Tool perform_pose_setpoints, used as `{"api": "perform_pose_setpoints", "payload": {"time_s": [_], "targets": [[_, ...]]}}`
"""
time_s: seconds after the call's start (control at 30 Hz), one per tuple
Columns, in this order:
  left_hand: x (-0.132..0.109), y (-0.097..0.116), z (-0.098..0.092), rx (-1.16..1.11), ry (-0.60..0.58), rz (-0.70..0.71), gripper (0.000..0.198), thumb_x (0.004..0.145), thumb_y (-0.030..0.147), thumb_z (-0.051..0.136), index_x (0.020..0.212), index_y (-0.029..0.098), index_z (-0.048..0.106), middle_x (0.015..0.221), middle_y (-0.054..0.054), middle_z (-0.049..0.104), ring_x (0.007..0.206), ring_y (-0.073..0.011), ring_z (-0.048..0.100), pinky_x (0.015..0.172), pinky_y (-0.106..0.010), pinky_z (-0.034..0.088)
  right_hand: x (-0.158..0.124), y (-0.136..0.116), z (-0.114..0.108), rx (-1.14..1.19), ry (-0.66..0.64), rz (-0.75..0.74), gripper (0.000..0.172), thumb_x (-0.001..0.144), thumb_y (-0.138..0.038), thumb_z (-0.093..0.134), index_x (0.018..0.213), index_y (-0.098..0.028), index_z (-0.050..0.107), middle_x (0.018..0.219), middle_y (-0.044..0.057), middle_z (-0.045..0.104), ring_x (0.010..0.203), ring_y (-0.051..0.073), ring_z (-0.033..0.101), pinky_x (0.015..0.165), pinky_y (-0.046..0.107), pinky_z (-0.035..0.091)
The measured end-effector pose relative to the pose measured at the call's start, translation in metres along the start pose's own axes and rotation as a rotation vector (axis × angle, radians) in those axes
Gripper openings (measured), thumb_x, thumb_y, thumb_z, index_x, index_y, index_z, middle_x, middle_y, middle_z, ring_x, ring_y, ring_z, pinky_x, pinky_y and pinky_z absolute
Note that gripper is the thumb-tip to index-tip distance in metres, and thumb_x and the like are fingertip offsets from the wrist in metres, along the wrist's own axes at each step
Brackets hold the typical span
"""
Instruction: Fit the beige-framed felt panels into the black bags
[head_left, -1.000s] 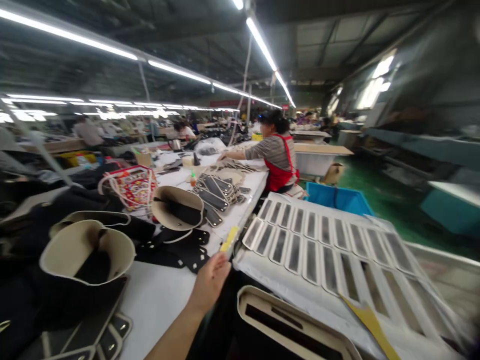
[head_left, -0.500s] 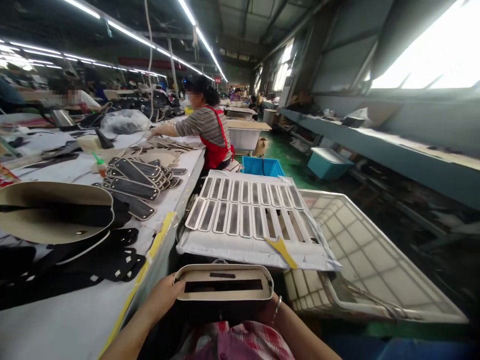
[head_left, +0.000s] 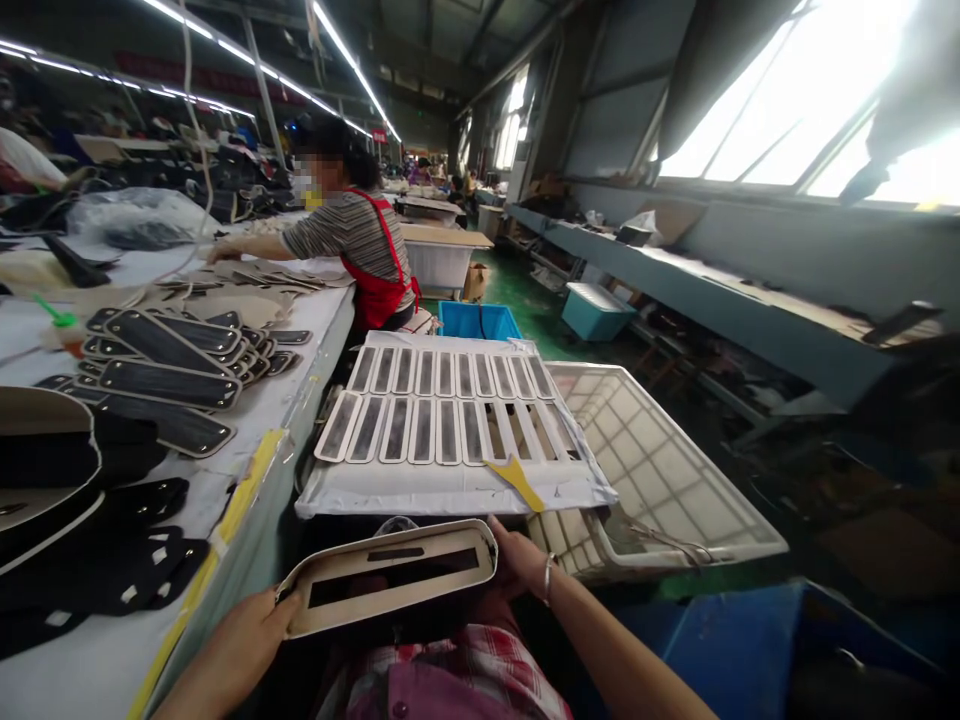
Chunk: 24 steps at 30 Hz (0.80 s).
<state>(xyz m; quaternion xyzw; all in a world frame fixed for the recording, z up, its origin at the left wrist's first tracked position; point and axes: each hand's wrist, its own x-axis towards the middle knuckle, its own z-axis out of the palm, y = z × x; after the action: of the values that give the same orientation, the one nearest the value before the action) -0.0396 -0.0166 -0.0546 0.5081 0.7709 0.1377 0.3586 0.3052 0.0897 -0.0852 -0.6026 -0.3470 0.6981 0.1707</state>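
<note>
I hold a beige, open-topped bag shell with a black inside over my lap, between both hands. My left hand grips its left end, fingers wrapped at the rim. My right hand, with a bangle at the wrist, clasps its right end. Just beyond the shell a white board carries rows of narrow black-and-cream strips and one yellow scrap.
A long white worktable on my left holds black strap pieces, dark cut panels and another beige shell. A person in a red apron works farther along it. A white plastic crate and blue bins stand on the green floor.
My view has swung right and down. My left hand left the table edge and took the shell's left end; the shell now tilts, its left end lower, with my right hand on the other end.
</note>
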Motion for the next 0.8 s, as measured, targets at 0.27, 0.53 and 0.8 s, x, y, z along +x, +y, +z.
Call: {"api": "perform_pose_setpoints", "payload": {"time_s": [0.27,0.53,0.8], "targets": [[-0.009,0.017,-0.014,0.181,-0.084,0.006,0.048,0.085,0.05,0.028,0.066,0.018,0.058,0.072,-0.007,0.066,0.075,-0.0229,0.061,0.069,-0.028,0.041,-0.036,-0.037,0.004,-0.772,-0.073,0.047,0.047,0.088,-0.043,0.038,0.055,-0.012,0.052,0.052,0.009,0.06,0.037,0.013,0.055,0.032,0.018,0.043],[-0.015,0.036,-0.019,0.417,0.026,-0.065,0.039,0.085,0.03,0.028,0.075,0.014,0.062,0.085,-0.016,0.068,0.085,-0.0251,0.062,0.07,-0.031,0.04,-0.029,-0.025,0.01,-0.83,-0.072,-0.041,0.037,0.092,-0.024,0.022,0.072,-0.012,0.051,0.064,0.014,0.065,0.045,0.017,0.062,0.035,0.021,0.045],[-0.014,0.039,-0.02,0.46,-0.003,-0.085,0.043,0.086,0.028,0.025,0.078,0.014,0.065,0.086,-0.014,0.069,0.083,-0.0221,0.063,0.068,-0.029,0.041,-0.044,-0.026,0.015,-1.029,0.038,-0.186,0.035,0.092,-0.02,0.023,0.075,-0.011,0.052,0.062,0.012,0.064,0.044,0.013,0.058,0.042,0.02,0.042]]}}
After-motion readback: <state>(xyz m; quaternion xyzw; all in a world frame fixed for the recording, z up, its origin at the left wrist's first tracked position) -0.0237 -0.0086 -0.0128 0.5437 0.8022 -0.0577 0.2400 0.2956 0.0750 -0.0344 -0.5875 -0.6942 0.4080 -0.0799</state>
